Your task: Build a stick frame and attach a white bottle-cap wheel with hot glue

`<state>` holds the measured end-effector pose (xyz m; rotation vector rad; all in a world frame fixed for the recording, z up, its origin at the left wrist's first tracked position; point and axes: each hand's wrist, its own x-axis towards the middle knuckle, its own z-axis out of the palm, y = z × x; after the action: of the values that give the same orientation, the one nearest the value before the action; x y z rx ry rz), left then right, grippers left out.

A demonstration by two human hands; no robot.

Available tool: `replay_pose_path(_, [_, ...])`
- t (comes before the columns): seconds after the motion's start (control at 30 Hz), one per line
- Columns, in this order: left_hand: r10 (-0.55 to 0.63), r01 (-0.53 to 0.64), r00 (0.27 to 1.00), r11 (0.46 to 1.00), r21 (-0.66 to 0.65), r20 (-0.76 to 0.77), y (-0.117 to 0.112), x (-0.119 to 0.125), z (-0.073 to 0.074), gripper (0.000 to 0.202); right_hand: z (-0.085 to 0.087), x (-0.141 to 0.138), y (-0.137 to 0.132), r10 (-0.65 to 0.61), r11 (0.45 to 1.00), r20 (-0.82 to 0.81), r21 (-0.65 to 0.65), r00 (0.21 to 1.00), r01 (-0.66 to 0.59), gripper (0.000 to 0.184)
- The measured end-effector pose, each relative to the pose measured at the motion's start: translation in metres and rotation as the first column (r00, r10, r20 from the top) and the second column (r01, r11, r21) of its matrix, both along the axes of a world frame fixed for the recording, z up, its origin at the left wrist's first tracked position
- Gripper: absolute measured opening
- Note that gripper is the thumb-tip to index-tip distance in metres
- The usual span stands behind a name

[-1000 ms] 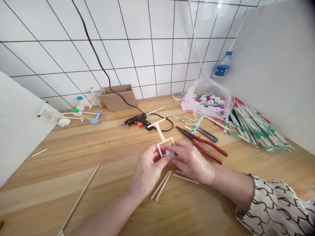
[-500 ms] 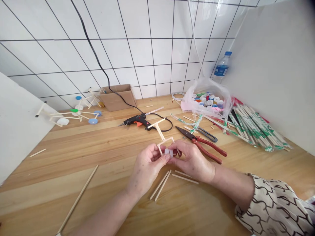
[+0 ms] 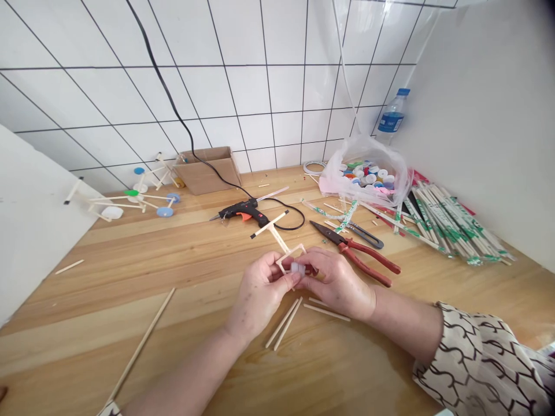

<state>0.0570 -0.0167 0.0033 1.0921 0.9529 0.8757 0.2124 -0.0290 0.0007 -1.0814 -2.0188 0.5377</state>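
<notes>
Stick models (image 3: pixel 130 202) w/ colored cap wheels sit at far L of wooden tabletop (image 3: pixel 130 271). Hot glue gun (image 3: pixel 243 212), black w/ orange trigger, lies ahead of hands, cord looped beside it. L hand (image 3: pixel 260 292) and R hand (image 3: pixel 338 283) meet at center; both grips closed, fingers pinching white plastic cap (image 3: pixel 296 268) inside lower end of wooden stick frame (image 3: pixel 281 237). Frame is held just above tabletop, crossbar end pointing away from person. Loose sticks (image 3: pixel 281 323) lie just below hands. Red-handled needle-nose pliers (image 3: pixel 359 254) lie just beyond R hand; farther R, bag of bottle caps (image 3: pixel 366 179), then wrapped chopsticks (image 3: pixel 455 225).
</notes>
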Motion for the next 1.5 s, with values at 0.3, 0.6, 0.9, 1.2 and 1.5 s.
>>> replay_pose_path(0.3, [-0.022,0.024,0.997,0.999,-0.033,0.074,0.005,-0.002,-0.002,0.025,0.013,0.004,-0.001,0.022,0.997,0.046,-0.076,0.999,-0.018,0.029])
replay_pose_path(0.6, [0.006,-0.004,1.000,0.998,-0.065,0.028,0.008,-0.004,0.000,0.032,0.009,0.007,-0.002,-0.053,0.991,0.032,-0.122,0.998,0.056,0.022])
replay_pose_path(0.9, [0.034,-0.035,0.999,0.998,-0.050,-0.026,0.008,-0.004,0.005,0.029,0.008,0.004,0.005,-0.246,0.870,-0.127,-0.466,0.961,0.161,0.013])
replay_pose_path(1.2, [0.096,-0.096,0.995,0.995,-0.011,-0.018,0.010,-0.006,0.002,0.031,0.017,0.007,0.009,-0.184,0.774,-0.077,-0.626,0.980,0.096,0.010])
replay_pose_path(1.5, [0.095,-0.095,0.995,0.995,-0.035,0.010,0.008,-0.004,0.006,0.028,0.012,0.012,0.011,-0.130,0.793,-0.101,-0.607,0.986,0.043,0.008])
